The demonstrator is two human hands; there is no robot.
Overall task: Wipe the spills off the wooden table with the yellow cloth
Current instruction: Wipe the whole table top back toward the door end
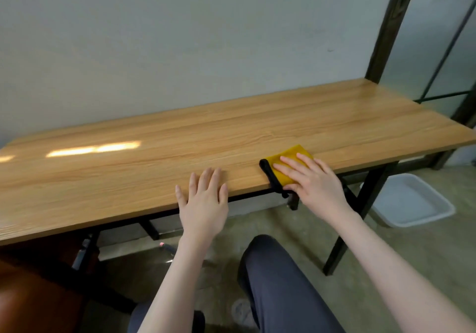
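table: long wooden top against the wall. No spill I can actually make out from here, only a light glare patch on the left half.
tray: white, on the floor under the right end. Not in play.
right hand: flat on the cloth, fingers straight and spread, pressing, not gripping.
left hand: flat on the near edge, fingers relaxed, holding nothing. Bracing only.
yellow cloth: folded, black trim on its left side, at the near edge right of centre, partly overhanging.
step: wiping pass, I'd say.
how: keep palm pressure even, long overlapping strokes along the grain, pull the cloth fully onto the top so the overhang doesn't drag off.
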